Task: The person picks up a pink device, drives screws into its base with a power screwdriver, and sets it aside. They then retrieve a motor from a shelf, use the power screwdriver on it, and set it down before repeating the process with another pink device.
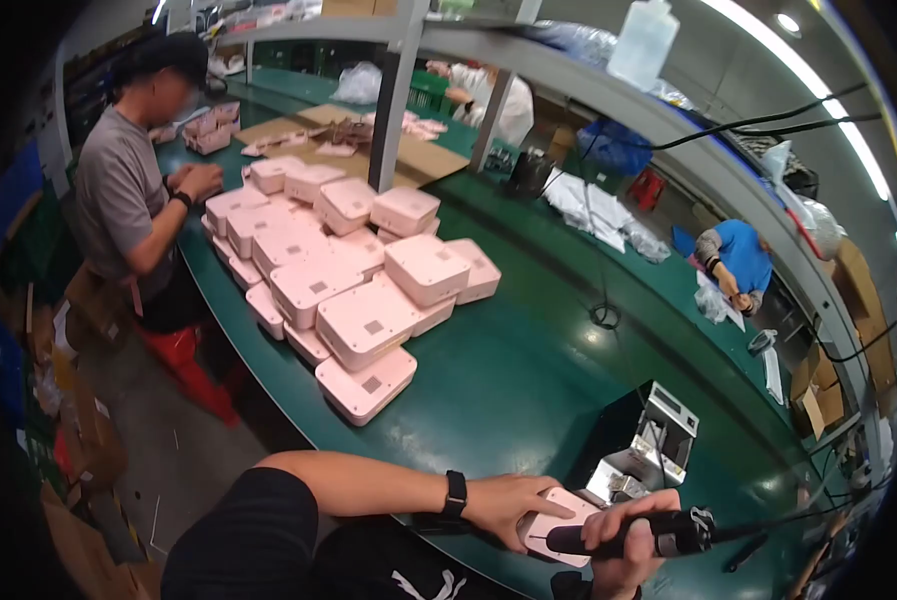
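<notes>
Left hand (pixel 508 508) has a pink box (pixel 566 502) held between thumb and fingers, and the right hand (pixel 623 548) is wrapped around a black corded driver (pixel 673 533), its thin tip over the box's top face. That box is right by the near edge of the green workbench (pixel 513 375). Just past it there's a black-and-silver machine (pixel 658 430). Further left, a big pile of pink boxes (pixel 308 268) crowds the same edge, with a person in grey (pixel 118 170) beside it.

Place: factory assembly workshop | on green table (pixel 513 350): stacked, matching pink cases (pixel 358 315) | above table: grey metal shelf frame (pixel 518 42), strip light (pixel 813 72) | over table's near edge: corded screwdriver (pixel 668 535) | beside table: grey-shirted worker (pixel 118 190), cardboard boxes (pixel 90 435) | across table: blue-shirted worker (pixel 741 258)
</notes>
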The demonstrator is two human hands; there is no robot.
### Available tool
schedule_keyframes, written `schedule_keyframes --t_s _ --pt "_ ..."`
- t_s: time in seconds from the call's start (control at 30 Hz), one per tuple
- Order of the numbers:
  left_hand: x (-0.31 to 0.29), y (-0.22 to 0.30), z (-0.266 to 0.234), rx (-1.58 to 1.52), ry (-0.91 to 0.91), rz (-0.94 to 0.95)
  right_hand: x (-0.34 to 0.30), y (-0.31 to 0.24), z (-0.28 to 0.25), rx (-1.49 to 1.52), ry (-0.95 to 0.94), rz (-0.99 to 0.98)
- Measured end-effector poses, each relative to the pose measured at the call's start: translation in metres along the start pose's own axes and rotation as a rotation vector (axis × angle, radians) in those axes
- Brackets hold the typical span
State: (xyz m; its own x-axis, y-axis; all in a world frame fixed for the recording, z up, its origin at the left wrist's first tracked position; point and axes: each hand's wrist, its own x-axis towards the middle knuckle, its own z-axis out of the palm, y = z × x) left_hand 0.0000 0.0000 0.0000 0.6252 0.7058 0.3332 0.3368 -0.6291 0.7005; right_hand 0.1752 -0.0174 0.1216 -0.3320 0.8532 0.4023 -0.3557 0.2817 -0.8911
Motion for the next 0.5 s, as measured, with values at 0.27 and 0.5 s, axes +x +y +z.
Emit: schedule_keyframes --t_s 0.27,0.5 --pt "-0.038 0.050 -0.017 -0.030 -0.029 -0.221 -0.010 -0.093 -0.098 0.380 0.275 -0.214" --pt "-0.062 0.045 -0.051 -1.355 0.419 -0.946 -0.010 -0.033 -0.239 0.502 0.818 -0.150"
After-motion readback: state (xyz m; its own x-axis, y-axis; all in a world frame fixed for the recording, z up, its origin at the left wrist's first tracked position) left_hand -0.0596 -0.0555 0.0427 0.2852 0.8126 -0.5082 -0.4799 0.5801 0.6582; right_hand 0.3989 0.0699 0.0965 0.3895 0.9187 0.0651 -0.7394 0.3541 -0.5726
